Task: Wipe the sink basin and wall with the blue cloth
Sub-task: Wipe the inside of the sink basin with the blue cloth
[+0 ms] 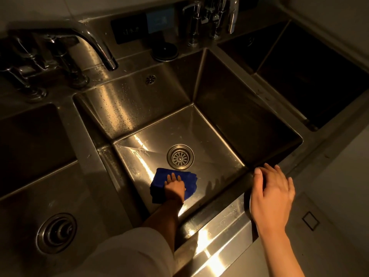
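Now I press the blue cloth [159, 177] flat beside the drain [180, 156] with my left hand [175, 186], grip apart; my right hand [272, 196], fingers relaxed, rests on the sink [225, 214] rim.

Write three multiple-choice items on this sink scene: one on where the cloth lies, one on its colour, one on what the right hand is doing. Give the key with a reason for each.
1. Where is the cloth?
A. on the basin floor, near side of the drain
B. draped over the faucet
C. in the basin at far right

2. What colour is the cloth?
A. white
B. blue
C. yellow

3. What is the right hand doing?
A. gripping the faucet
B. holding a bottle
C. resting open on the sink's front rim

Key:
1 A: the left hand presses it flat on the floor just short of the drain.
2 B: it shows deep blue against the steel.
3 C: its fingers lie straight over the rim, holding nothing.
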